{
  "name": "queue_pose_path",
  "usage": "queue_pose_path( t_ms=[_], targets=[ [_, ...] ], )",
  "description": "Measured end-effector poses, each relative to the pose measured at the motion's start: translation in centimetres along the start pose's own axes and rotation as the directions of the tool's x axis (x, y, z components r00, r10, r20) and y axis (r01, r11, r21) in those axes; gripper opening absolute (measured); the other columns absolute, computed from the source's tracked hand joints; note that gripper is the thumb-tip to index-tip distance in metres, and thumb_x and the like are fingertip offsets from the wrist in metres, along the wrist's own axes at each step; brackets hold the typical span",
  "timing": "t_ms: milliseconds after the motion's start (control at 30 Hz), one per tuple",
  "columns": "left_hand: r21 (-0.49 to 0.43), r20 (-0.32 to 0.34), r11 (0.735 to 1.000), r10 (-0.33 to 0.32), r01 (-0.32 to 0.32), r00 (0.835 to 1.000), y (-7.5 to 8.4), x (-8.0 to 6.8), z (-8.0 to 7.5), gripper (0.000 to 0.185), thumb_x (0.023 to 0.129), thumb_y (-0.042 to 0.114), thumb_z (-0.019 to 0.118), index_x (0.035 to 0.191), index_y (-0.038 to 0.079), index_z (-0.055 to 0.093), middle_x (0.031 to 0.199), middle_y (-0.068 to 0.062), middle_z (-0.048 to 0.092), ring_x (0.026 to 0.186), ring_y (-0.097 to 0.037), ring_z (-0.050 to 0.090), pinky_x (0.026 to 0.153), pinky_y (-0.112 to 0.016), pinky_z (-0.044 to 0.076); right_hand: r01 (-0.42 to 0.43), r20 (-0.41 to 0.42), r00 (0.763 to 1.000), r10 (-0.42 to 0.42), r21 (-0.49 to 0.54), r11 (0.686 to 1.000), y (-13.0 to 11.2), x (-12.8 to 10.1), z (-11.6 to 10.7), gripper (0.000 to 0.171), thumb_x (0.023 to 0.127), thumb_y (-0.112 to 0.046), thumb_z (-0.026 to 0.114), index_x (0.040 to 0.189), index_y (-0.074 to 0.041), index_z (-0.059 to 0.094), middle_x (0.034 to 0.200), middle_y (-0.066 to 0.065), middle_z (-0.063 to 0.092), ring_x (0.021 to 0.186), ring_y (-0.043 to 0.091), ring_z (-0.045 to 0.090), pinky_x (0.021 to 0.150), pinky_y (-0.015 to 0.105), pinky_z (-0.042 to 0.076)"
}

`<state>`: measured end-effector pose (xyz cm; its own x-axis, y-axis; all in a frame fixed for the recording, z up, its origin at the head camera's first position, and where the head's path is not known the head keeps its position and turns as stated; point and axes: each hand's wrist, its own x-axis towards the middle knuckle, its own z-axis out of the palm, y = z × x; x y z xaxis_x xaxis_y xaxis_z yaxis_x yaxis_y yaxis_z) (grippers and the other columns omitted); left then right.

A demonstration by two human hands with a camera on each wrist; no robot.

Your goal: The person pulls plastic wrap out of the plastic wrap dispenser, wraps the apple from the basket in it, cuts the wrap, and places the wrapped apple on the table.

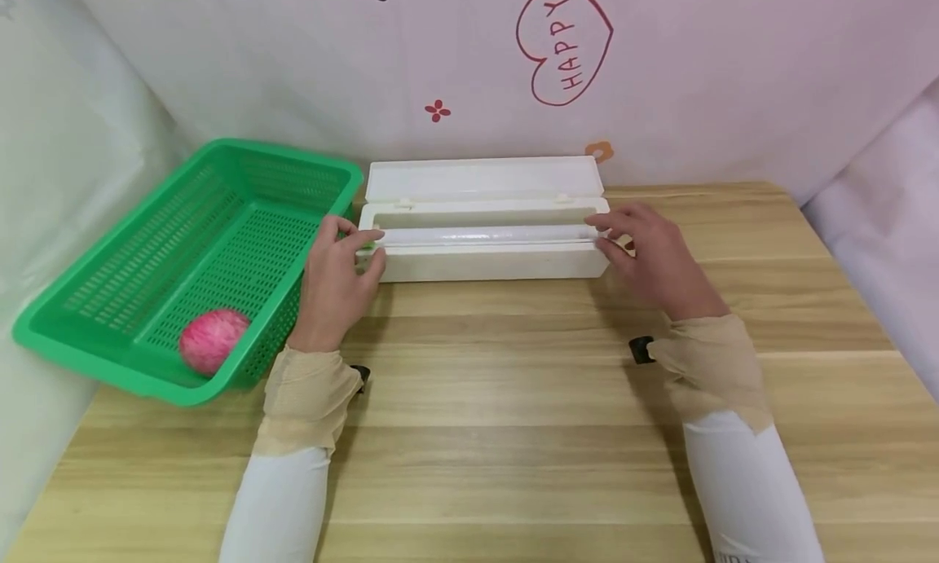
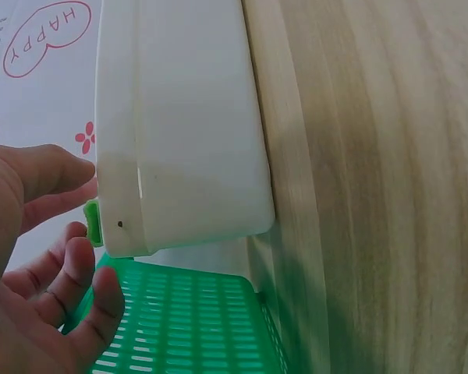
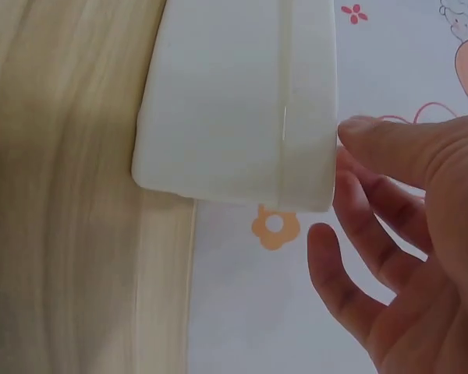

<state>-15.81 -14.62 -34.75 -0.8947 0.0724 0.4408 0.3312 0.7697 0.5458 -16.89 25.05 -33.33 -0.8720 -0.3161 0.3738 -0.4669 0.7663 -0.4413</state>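
Observation:
A long white cling film dispenser box [image 1: 487, 264] stands on the wooden table with its lid [image 1: 484, 180] up, and a roll of cling film [image 1: 484, 235] lies lengthwise inside. My left hand [image 1: 339, 278] pinches at the roll's left end, thumb against the box's front edge. The same hand [image 2: 47, 257] shows in the left wrist view beside a small green piece [image 2: 93, 224] at the box's end. At the roll's right end, my right hand [image 1: 649, 253] has thumb and forefinger curled over the rim. The box wall hides the fingertips [image 3: 355, 128] partly in the right wrist view.
Left of the box stands a green plastic basket [image 1: 187, 398] with a pink mottled ball [image 1: 214, 340] inside. A white printed cloth [image 1: 330, 82] hangs behind the table. Wooden tabletop [image 1: 491, 424] lies between the forearms.

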Motion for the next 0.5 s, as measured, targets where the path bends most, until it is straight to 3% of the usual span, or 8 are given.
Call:
queue_pose_path(
  t_ms=[133, 233, 367, 500],
  targets=[
    [0.003, 0.002, 1.0, 0.007, -0.007, 1.0, 0.1, 0.3, 0.2, 0.026, 0.1, 0.008, 0.068, 0.12, -0.005, 0.076, 0.117, -0.026, 0.056, 0.086, -0.038, 0.064, 0.08, -0.049, 0.055, 0.078, -0.015, 0.997, -0.078, 0.004, 0.997, 0.7, 0.4, 0.0, 0.031, 0.094, 0.006, 0.073, 0.124, -0.002, 0.076, 0.103, 0.019, 0.068, 0.085, 0.028, 0.065, 0.072, 0.015, 0.044],
    [0.003, 0.004, 1.0, -0.002, 0.002, 1.0, 0.2, 0.4, 0.3, 0.025, 0.1, 0.009, 0.067, 0.119, -0.005, 0.077, 0.117, -0.025, 0.056, 0.085, -0.039, 0.064, 0.08, -0.049, 0.055, 0.082, 0.002, 0.997, -0.082, 0.001, 0.997, 0.8, 0.6, -0.1, 0.028, 0.094, 0.006, 0.073, 0.12, -0.004, 0.078, 0.1, 0.017, 0.066, 0.083, 0.026, 0.062, 0.07, 0.019, 0.042],
    [0.006, -0.005, 1.0, -0.007, 0.007, 1.0, 0.1, 0.4, 0.5, 0.024, 0.101, 0.008, 0.066, 0.117, -0.005, 0.077, 0.117, -0.025, 0.056, 0.085, -0.039, 0.066, 0.081, -0.05, 0.056, 0.062, 0.032, 0.998, -0.062, -0.006, 0.998, 1.0, 1.0, 0.0, 0.026, 0.095, 0.004, 0.074, 0.119, -0.005, 0.077, 0.102, 0.016, 0.067, 0.09, 0.028, 0.067, 0.076, 0.023, 0.051],
    [0.002, -0.014, 1.0, -0.008, 0.008, 1.0, -0.1, 0.5, 0.5, 0.024, 0.1, 0.008, 0.066, 0.117, -0.006, 0.077, 0.116, -0.026, 0.056, 0.085, -0.039, 0.067, 0.08, -0.05, 0.057, 0.053, 0.034, 0.998, -0.053, 0.004, 0.999, 1.2, 1.3, 0.3, 0.023, 0.095, 0.004, 0.073, 0.116, -0.005, 0.077, 0.1, 0.013, 0.066, 0.091, 0.026, 0.068, 0.076, 0.021, 0.05]
  ],
)
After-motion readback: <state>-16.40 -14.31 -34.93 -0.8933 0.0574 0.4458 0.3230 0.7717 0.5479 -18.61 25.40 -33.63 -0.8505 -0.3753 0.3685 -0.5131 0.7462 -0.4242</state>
